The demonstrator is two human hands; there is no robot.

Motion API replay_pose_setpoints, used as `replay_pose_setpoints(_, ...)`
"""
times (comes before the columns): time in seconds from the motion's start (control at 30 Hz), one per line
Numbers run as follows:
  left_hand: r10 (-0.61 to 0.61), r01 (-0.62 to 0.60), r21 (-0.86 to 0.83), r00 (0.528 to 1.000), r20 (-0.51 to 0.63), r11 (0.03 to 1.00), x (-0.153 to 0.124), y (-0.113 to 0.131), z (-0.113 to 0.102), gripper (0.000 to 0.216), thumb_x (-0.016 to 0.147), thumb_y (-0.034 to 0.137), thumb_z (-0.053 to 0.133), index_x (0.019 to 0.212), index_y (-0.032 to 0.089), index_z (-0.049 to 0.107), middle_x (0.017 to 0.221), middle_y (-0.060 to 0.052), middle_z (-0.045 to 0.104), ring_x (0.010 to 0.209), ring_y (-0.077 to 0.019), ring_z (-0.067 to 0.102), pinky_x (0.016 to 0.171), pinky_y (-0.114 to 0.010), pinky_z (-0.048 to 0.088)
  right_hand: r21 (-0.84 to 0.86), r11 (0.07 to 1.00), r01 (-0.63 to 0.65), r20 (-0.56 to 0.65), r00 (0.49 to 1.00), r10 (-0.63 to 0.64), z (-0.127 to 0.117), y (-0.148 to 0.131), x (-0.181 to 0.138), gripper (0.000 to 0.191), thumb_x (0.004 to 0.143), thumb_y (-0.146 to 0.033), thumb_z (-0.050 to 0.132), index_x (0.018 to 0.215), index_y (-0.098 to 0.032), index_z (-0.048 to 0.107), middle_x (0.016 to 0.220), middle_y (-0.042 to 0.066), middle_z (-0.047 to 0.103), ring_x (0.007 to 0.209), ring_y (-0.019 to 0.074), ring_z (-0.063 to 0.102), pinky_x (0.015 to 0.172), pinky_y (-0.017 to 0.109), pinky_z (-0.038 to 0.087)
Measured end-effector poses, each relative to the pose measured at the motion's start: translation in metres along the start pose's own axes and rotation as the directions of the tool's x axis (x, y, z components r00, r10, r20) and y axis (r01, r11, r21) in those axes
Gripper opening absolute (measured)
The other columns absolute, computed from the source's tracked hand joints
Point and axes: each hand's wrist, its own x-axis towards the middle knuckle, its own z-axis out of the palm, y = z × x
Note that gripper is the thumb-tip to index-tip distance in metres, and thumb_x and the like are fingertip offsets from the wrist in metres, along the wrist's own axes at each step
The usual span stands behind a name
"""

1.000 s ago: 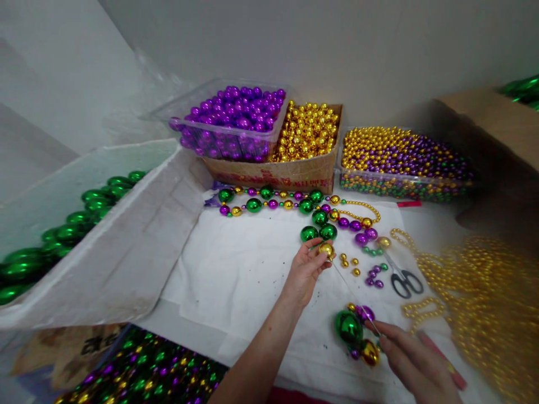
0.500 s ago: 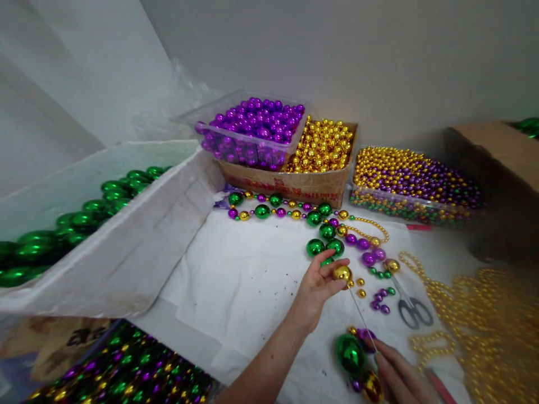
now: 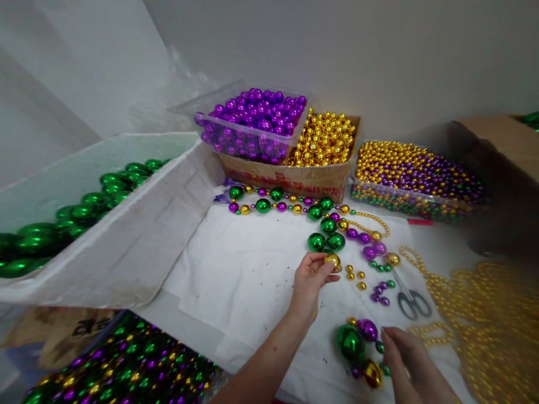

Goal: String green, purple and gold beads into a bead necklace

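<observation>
My left hand (image 3: 309, 280) pinches a shiny gold bead (image 3: 332, 262) between thumb and fingers, just in front of several large green beads (image 3: 326, 241). My right hand (image 3: 415, 365) is closed at the lower right, its fingertips pinched on a thin thread (image 3: 362, 300) that runs faintly up toward the left hand. Beside those fingertips lies a cluster of strung beads, with a big green bead (image 3: 351, 343), a purple bead (image 3: 368, 330) and a gold bead (image 3: 373, 374). Between the hands are small loose gold beads (image 3: 350, 272) and a short row of purple beads (image 3: 380, 293).
Grey-handled scissors (image 3: 415, 304) lie right of the beads, near piled gold bead strands (image 3: 497, 320). A finished-looking bead strand (image 3: 263, 205) stretches along the back. Behind stand a purple-bead tub (image 3: 252, 132), a gold-bead carton (image 3: 286, 178) and a mixed-bead tray (image 3: 416, 196). A white foam box (image 3: 138, 247) occupies the left.
My left hand has moved slightly left with the gold bead. My right hand has shifted a little right, off the bead cluster. Small gold beads near the left fingertips now show clearly.
</observation>
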Motion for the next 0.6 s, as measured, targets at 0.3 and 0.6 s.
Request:
replay_pose_setpoints(0.3,-0.227,0.221,-0.101,0.972,-0.062,0.97,-0.009,-0.005,-0.004,0.037,0.069,0.035,0.077,0.086,0.011,0.054,0.076,-0.008,0.068,0.066,-0.0157,0.066,0.063,-0.026,0.054,0.003,0.741,0.672,-0.035,0.741,-0.671,0.01,-0.055,0.033,0.018,0.086,-0.008,0.056,0.097,-0.019,0.065,0.094,0.005,0.065,0.083,0.0152,0.062,0.069,0.024,0.049)
replay_pose_setpoints(0.6,-0.226,0.221,-0.076,0.972,-0.062,0.972,-0.012,-0.005,-0.003,0.04,0.072,0.031,0.075,0.096,0.014,0.049,0.079,-0.008,0.068,0.063,-0.0157,0.065,0.061,-0.027,0.054,-0.078,0.566,0.82,0.154,0.571,-0.806,0.004,-0.059,0.025,0.029,0.087,-0.002,0.041,0.108,-0.015,0.057,0.104,0.01,0.062,0.093,0.0149,0.061,0.074,0.022,0.047)
